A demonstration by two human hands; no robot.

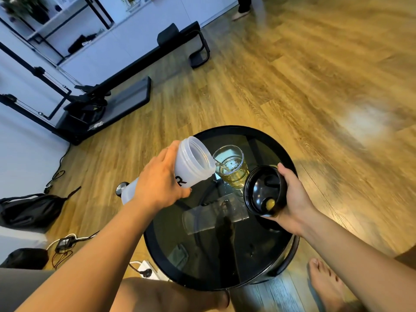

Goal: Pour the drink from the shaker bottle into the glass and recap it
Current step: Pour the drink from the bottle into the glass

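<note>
Left hand grips tilted shaker bottle, seemingly trickling into glass; right hand clasps cap.

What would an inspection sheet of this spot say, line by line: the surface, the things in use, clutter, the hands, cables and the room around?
Surface: round dark glass table, reflective, on a wood floor.
Job's things: shaker bottle, uncapped and tilted, a thin stream running into the glass, which stands partly filled with a yellowish drink; black cap held off the bottle.
Clutter: nothing seen on the table apart from the glass.
Grips: left hand holds the bottle; right hand holds the cap.
Cables: power strip and a wired adapter on the floor, left of the table.
Surroundings: black exercise machine by the wall, black bag, another person's feet far off.
</note>
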